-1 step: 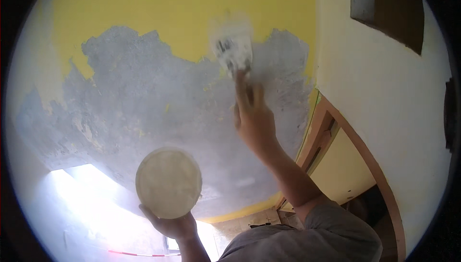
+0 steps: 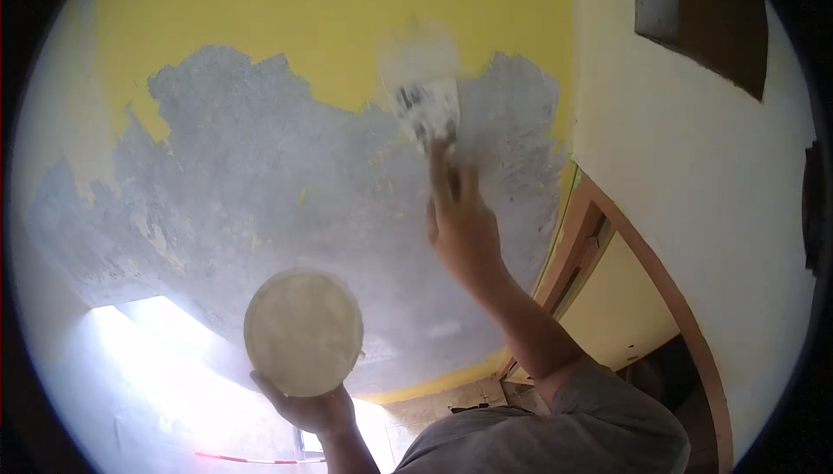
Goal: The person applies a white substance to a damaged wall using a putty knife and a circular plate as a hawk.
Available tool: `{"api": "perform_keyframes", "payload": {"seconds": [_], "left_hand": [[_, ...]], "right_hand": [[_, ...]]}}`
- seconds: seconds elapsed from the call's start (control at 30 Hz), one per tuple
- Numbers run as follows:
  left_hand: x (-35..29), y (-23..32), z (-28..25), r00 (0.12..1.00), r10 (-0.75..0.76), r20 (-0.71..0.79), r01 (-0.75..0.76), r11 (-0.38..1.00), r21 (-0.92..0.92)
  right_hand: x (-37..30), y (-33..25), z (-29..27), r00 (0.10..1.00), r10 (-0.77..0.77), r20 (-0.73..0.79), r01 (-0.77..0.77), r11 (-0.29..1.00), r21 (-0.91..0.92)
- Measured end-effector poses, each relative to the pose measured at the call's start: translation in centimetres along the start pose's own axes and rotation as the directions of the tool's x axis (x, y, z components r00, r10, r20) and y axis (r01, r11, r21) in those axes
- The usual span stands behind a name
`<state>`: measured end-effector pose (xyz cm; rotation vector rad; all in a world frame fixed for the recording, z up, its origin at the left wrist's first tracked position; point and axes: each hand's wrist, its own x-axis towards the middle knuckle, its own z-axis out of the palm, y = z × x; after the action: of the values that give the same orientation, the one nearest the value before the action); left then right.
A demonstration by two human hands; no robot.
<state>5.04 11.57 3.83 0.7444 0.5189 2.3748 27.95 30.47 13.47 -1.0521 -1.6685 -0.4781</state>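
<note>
My right hand [image 2: 466,231] grips a putty knife [image 2: 428,109] with a wide, pale blade marked by dark smudges. The blade lies against the wall, where yellow paint [image 2: 338,5] borders a bare grey patch [image 2: 260,144]. Just above the blade is a whitish, blurred smear [image 2: 421,55] on the yellow. Lower down, my left hand [image 2: 312,411] supports a round, cream-coloured tub or lid [image 2: 304,332] from beneath, fingers curled at its lower edge. Its face shows pale streaks; its depth cannot be made out.
To the right, a brown door frame [image 2: 668,274] stands next to a white wall [image 2: 694,153]. A dark brown panel [image 2: 720,14] is at the upper right. Bright light [image 2: 165,335] glares at the lower left, above a red-and-white strip [image 2: 234,458].
The putty knife and my right hand have shifted slightly down the wall, baring more of the whitish smear. My left hand and the round thing have barely moved.
</note>
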Motion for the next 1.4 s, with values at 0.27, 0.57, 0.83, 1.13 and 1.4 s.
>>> {"api": "perform_keyframes", "payload": {"seconds": [0.27, 0.57, 0.83, 1.13, 1.4], "left_hand": [[-1.1, 0.5, 1.0, 0.96, 0.248, -0.13, -0.139, 0.826, 0.547], [-0.7, 0.8, 2.5, 0.967, -0.016, -0.255, 0.03, 0.998, 0.051], [-1.0, 0.0, -1.7, 0.965, 0.261, 0.023, -0.168, 0.549, 0.819], [-0.7, 0.0, 0.6, 0.975, 0.138, -0.177, -0.046, 0.896, 0.441], [-0.3, 0.0, -0.1, 0.969, 0.098, -0.227, -0.032, 0.96, 0.277]], "right_hand": [[-3.0, -1.0, -5.5, 0.998, 0.0, -0.066, 0.019, 0.96, 0.279], [4.2, -1.9, -0.5, 0.991, 0.068, -0.119, -0.044, 0.979, 0.197], [-3.6, -1.4, -3.2, 0.997, 0.029, 0.07, -0.045, 0.971, 0.235], [3.2, -4.0, -2.8, 0.991, -0.003, -0.133, 0.043, 0.952, 0.304], [-3.8, -2.5, -4.8, 0.994, 0.063, 0.09, -0.087, 0.949, 0.304]]}}
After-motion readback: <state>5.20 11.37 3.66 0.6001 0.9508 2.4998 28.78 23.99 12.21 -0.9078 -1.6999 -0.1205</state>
